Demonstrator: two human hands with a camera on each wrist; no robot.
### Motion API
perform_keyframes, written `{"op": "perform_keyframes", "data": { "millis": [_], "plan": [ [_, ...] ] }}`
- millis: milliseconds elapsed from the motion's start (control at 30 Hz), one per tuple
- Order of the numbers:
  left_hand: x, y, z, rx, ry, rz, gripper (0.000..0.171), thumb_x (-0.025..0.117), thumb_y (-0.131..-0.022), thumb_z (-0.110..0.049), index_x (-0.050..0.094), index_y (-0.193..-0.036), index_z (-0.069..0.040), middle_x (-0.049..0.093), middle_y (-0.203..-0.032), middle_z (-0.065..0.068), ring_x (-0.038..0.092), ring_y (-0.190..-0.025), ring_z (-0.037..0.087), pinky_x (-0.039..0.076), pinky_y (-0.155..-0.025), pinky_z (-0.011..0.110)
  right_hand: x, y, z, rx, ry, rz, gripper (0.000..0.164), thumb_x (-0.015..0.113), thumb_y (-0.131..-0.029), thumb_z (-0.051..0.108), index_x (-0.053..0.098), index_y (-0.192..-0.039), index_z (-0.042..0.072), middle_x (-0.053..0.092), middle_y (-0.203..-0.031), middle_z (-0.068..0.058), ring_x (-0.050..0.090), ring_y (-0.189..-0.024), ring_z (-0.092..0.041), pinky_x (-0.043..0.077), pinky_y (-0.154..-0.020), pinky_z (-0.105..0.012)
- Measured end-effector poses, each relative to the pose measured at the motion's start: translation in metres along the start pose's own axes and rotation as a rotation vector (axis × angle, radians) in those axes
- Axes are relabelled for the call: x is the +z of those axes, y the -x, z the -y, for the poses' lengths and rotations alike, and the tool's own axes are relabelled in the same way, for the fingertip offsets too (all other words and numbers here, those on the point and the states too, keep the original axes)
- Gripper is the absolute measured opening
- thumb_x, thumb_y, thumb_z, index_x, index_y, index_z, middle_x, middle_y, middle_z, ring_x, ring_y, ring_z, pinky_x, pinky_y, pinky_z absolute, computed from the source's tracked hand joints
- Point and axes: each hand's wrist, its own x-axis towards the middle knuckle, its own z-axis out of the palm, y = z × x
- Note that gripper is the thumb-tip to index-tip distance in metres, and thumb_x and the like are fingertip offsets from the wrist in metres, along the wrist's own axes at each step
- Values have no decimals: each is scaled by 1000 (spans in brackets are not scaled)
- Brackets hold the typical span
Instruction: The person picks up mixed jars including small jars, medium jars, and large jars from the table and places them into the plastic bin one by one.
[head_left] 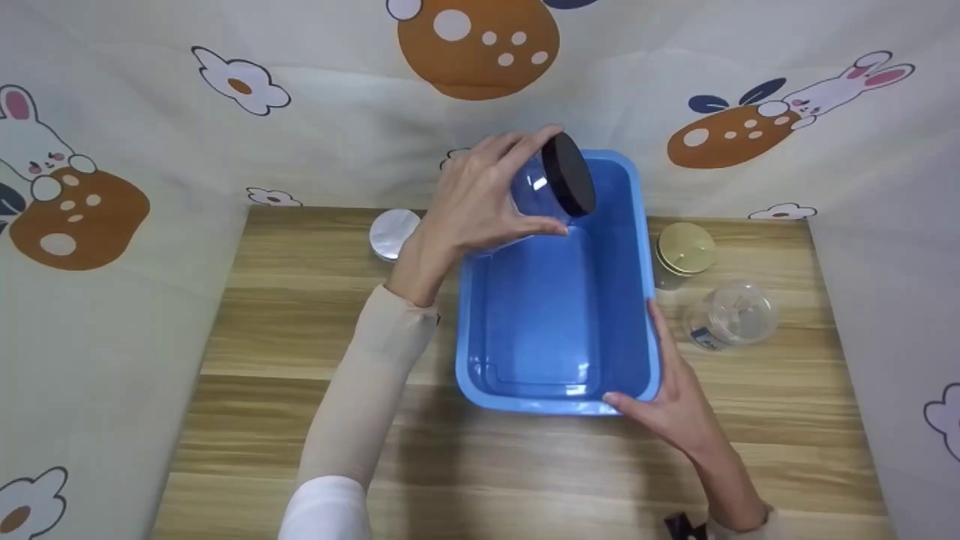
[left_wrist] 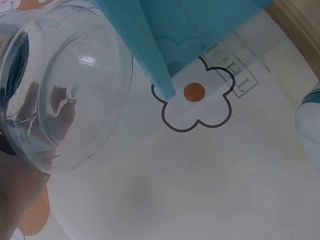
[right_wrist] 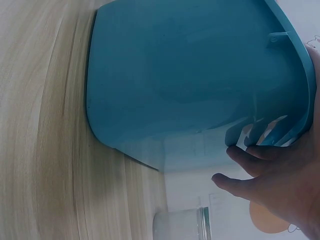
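Note:
My left hand [head_left: 476,191] grips a clear jar [head_left: 531,191] with a black lid [head_left: 571,174], tilted on its side above the back part of a blue plastic basin [head_left: 536,315]. The fingers lie over the top of the jar and the thumb underneath. From the left wrist view, the jar's transparent base [left_wrist: 92,100] faces the camera. At the basin's near right corner, my right hand [head_left: 675,401] holds the rim, thumb on top and fingers along the outside. Those fingers [right_wrist: 250,162] touch the outer wall [right_wrist: 190,85] in the right wrist view.
To the right of the basin stand a gold-lidded jar [head_left: 686,249] and a clear jar [head_left: 739,315] with a dark label. A white-lidded container [head_left: 393,234] is at the back left, partly behind my left arm. Patterned cloth [head_left: 337,135] encloses the wooden table [head_left: 300,322].

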Motion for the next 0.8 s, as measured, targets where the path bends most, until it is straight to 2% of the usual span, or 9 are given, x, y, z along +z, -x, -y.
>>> {"op": "perform_keyframes", "data": {
  "millis": [133,267,367,600,800],
  "plan": [
    [5,-5,-3,-10,-13,82,104,38,-53,-91,25,-142,-39,49,-129,-5,48,-112,13,44,-83,33,0,-1,-1,-13,2,4,116,84,-61,11,6,-147,12,24,-145,-21,33,-126,-36,28,-100,-56],
    [10,-12,-7,-37,-32,197,105,32,-52,-93,19,-142,-42,43,-135,-3,44,-118,16,40,-91,38,-1,-1,-2,-4,-8,4,117,84,-61,11,6,-147,12,23,-146,-20,32,-127,-35,27,-100,-56],
    [13,-19,-10,-60,-32,264,105,30,-50,-94,16,-142,-45,41,-138,-3,42,-121,17,39,-93,42,-1,-1,-2,7,-19,5,117,84,-61,10,5,-147,14,22,-147,-19,32,-127,-34,27,-100,-56],
    [18,-28,-12,-71,-36,315,107,31,-48,-95,17,-141,-46,42,-138,-4,44,-120,19,42,-87,42,0,-1,-3,8,-53,21,117,83,-62,8,3,-147,13,23,-145,-22,38,-122,-39,34,-96,-54],
    [22,-32,-15,-42,7,348,107,36,-48,-94,24,-141,-42,50,-130,-7,50,-111,12,42,-89,32,-1,0,-3,0,-58,21,117,83,-62,9,4,-147,12,24,-145,-21,40,-121,-39,38,-96,-46]
  ]
}}
